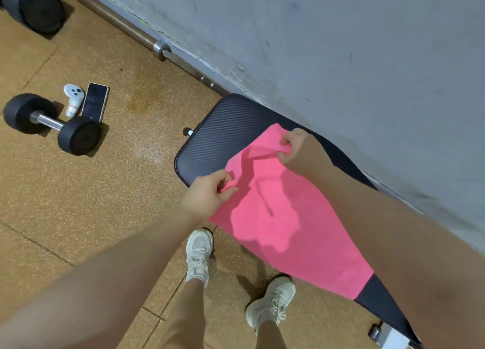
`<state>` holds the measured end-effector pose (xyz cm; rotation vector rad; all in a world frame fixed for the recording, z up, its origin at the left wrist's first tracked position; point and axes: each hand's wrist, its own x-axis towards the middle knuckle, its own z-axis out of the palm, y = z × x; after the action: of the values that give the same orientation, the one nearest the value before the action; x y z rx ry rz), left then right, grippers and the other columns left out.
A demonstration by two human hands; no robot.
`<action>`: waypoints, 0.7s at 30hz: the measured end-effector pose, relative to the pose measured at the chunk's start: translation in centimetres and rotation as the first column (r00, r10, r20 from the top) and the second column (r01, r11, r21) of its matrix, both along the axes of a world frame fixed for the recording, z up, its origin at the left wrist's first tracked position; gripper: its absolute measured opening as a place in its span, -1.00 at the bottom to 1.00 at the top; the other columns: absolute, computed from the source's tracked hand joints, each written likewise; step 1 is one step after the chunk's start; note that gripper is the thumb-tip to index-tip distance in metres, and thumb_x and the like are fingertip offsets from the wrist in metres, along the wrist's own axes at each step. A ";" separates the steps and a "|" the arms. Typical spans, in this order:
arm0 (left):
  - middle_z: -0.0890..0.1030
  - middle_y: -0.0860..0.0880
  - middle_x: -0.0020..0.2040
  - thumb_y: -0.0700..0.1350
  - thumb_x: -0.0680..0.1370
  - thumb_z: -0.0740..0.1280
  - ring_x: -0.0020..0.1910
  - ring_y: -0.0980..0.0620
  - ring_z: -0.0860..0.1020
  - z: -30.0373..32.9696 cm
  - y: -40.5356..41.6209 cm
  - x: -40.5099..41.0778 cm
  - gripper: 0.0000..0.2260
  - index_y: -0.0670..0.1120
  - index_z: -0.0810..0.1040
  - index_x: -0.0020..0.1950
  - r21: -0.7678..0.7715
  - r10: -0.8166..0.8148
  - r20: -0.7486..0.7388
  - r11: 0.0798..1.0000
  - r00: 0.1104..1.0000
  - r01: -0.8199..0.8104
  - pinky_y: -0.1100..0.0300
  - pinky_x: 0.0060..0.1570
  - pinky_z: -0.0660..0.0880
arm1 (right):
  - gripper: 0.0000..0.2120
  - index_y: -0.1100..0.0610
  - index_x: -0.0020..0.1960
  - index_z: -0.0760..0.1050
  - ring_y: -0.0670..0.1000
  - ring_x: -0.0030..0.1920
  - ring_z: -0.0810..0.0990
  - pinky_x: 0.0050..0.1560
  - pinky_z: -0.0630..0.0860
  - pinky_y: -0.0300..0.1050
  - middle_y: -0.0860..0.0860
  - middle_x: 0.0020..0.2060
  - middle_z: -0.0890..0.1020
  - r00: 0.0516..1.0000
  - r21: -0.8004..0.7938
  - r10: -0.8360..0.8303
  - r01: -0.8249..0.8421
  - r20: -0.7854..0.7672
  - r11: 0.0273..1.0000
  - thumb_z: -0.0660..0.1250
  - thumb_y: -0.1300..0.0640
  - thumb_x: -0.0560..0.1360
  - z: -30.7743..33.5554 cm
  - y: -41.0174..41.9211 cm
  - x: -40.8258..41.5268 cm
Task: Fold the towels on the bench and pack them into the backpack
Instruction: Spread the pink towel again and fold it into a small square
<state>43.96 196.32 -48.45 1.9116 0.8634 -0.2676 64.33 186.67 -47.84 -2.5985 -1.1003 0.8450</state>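
Towel (283, 217), bright pink, is lying spread along the black bench (210, 144) through the middle of the frame. It looks soft, light and limp, so it is likely sagging wherever unsupported; the corners seem the best hold. Left hand (207, 193) is pinching the near corner, right hand (294, 149) is pinching the far one, fingers curled into the cloth. Dumbbell (52, 124) and phone (95, 102) are sitting at the upper left. No backpack is showing.

Pink towel (286, 217) spread on black bench (210, 144); left hand (210, 193) and right hand (294, 149) pinch its corners. Dumbbell (52, 124), phone (95, 102) at ten o'clock.
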 end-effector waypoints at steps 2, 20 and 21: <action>0.32 0.09 -0.44 -0.12 0.48 0.38 -0.47 0.16 0.30 0.8 -3.2 1.0 -0.76 -0.02 0.33 -0.26 -0.056 -0.021 0.047 0.998 0.999 0.023 0.36 -0.38 0.28 | -0.83 0.27 -0.06 0.54 0.17 -0.04 0.55 -0.02 0.44 -0.03 0.18 -0.08 0.60 0.985 0.077 -0.172 0.173 -0.023 0.982 0.30 0.17 0.44 0.6 -3.6 0.2; 0.32 0.07 -0.48 -0.22 0.51 0.31 -0.61 0.23 0.32 0.2 -31.2 6.7 -0.77 -0.05 0.31 -0.27 -0.271 -0.446 0.061 0.853 0.893 0.445 0.40 -0.54 0.23 | -0.68 0.22 0.15 0.54 0.16 0.13 0.54 0.12 0.48 -0.03 0.16 0.12 0.59 0.494 0.015 -0.842 0.864 -0.219 0.503 0.13 0.33 0.47 -2.4 -33.6 0.8; 0.32 0.08 -0.49 -0.21 0.52 0.31 -0.62 0.23 0.31 0.2 -32.3 6.9 -0.80 -0.08 0.33 -0.25 -0.294 -0.461 0.055 0.840 0.886 0.456 0.40 -0.55 0.22 | -0.71 0.21 0.11 0.54 0.14 0.06 0.55 0.05 0.51 -0.02 0.14 0.07 0.60 0.458 0.014 -0.852 0.882 -0.255 0.470 0.14 0.31 0.47 -2.8 -34.2 0.8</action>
<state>50.81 164.06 -48.25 1.8024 0.3313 -0.6688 65.10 152.44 -50.68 -2.3488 0.3162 0.6798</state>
